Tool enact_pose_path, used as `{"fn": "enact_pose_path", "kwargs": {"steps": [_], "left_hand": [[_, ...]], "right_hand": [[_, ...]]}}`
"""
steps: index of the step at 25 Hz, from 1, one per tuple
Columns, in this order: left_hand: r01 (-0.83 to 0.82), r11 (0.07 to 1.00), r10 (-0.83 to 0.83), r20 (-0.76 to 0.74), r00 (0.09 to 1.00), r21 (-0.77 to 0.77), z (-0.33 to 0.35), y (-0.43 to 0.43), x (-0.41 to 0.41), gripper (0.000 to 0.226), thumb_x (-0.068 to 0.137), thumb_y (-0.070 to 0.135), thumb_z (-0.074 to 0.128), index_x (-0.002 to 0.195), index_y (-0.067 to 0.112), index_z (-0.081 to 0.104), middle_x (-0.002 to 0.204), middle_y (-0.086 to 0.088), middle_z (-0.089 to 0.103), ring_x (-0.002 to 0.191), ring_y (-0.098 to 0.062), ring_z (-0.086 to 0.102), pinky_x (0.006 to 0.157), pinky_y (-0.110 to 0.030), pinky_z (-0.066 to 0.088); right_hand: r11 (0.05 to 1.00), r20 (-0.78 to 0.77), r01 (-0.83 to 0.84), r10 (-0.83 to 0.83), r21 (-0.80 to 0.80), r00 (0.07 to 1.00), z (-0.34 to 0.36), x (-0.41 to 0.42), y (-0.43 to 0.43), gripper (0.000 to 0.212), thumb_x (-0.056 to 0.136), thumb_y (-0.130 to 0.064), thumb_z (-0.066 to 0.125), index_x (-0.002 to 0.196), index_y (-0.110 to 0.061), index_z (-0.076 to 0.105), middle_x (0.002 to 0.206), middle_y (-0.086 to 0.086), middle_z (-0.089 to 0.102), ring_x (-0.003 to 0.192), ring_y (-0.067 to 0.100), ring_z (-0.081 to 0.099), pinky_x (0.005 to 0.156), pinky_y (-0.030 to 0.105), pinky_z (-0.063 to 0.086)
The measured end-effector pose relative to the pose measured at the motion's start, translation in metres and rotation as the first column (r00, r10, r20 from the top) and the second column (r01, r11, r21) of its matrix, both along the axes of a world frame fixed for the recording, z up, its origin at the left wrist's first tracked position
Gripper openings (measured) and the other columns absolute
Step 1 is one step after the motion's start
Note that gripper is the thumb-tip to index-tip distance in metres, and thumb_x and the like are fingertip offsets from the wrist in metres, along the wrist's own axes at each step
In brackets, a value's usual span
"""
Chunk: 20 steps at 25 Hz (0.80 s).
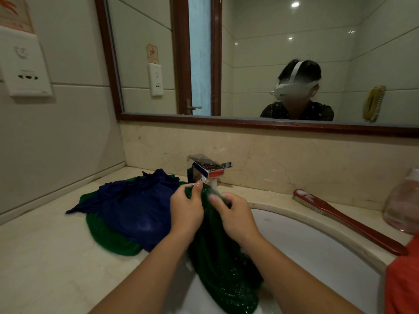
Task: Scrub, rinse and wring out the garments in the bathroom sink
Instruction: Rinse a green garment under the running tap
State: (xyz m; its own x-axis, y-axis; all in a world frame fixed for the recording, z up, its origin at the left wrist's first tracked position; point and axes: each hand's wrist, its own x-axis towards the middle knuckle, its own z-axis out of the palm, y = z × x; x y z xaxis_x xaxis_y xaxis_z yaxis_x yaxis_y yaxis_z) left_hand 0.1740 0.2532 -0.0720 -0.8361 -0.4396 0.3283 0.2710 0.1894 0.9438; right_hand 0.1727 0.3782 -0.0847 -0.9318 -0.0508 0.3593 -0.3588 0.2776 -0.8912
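Observation:
A wet dark green garment (223, 264) hangs from both my hands down into the white sink (317, 252). My left hand (187, 209) and my right hand (235, 215) grip its upper end, bunched between them, right under the chrome faucet (207, 169), where water runs onto the cloth. On the counter to the left lies a navy blue garment (133, 207) on top of another green garment (108, 236).
A red-handled scrub brush (349, 220) lies on the counter rim behind the sink. A clear pink bottle (402, 205) stands at the far right, with an orange object (403, 284) below it. The mirror (272, 57) hangs above the marble backsplash.

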Motion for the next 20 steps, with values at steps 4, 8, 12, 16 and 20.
{"fn": "enact_pose_path", "kwargs": {"steps": [4,8,12,16,20], "left_hand": [[-0.071,0.996,0.074,-0.04,0.996,0.061,0.002,-0.002,0.0,0.02,0.103,0.037,0.055,0.103,0.02,0.065,0.094,0.004,0.068,0.086,-0.004,0.062,0.066,-0.015,0.045],[0.03,0.999,-0.031,0.018,0.999,0.012,-0.002,-0.001,-0.002,0.025,0.102,0.043,0.052,0.105,0.02,0.063,0.095,-0.003,0.068,0.086,-0.017,0.066,0.072,-0.032,0.054],[0.157,0.987,-0.155,0.062,0.986,-0.026,-0.007,0.0,-0.005,0.016,0.1,0.039,0.059,0.101,0.025,0.067,0.103,0.003,0.068,0.097,-0.013,0.065,0.084,-0.035,0.056],[0.188,0.982,-0.188,0.073,0.979,0.0,-0.008,-0.001,-0.006,0.012,0.099,0.032,0.063,0.101,0.023,0.071,0.107,0.004,0.07,0.101,-0.013,0.065,0.085,-0.032,0.055],[0.164,0.986,-0.166,0.078,0.983,0.041,-0.009,-0.002,-0.007,0.019,0.099,0.036,0.063,0.106,0.02,0.071,0.106,0.002,0.071,0.097,-0.012,0.067,0.076,-0.025,0.053]], "right_hand": [[0.998,0.033,-0.003,0.005,-0.064,0.999,-0.004,-0.001,-0.001,0.028,0.101,-0.035,0.062,0.081,-0.017,0.068,0.071,-0.002,0.065,0.065,0.008,0.06,0.064,0.036,0.051],[0.981,0.017,0.074,-0.072,-0.181,0.997,0.002,-0.004,-0.002,0.025,0.103,-0.034,0.059,0.086,-0.019,0.069,0.08,0.002,0.07,0.075,0.015,0.067,0.067,0.031,0.053],[0.963,0.043,0.16,-0.155,-0.215,0.987,0.0,-0.008,0.008,0.02,0.103,-0.037,0.058,0.091,-0.025,0.07,0.084,-0.003,0.072,0.082,0.015,0.068,0.075,0.039,0.056],[0.974,0.017,0.151,-0.151,-0.168,0.988,-0.001,-0.009,0.01,0.017,0.103,-0.034,0.059,0.093,-0.025,0.069,0.087,-0.005,0.071,0.085,0.014,0.067,0.078,0.039,0.056],[0.991,0.019,0.122,-0.121,-0.058,0.993,-0.004,-0.004,0.001,0.008,0.102,-0.033,0.061,0.096,-0.028,0.064,0.089,-0.007,0.068,0.084,0.011,0.064,0.07,0.026,0.049]]}}
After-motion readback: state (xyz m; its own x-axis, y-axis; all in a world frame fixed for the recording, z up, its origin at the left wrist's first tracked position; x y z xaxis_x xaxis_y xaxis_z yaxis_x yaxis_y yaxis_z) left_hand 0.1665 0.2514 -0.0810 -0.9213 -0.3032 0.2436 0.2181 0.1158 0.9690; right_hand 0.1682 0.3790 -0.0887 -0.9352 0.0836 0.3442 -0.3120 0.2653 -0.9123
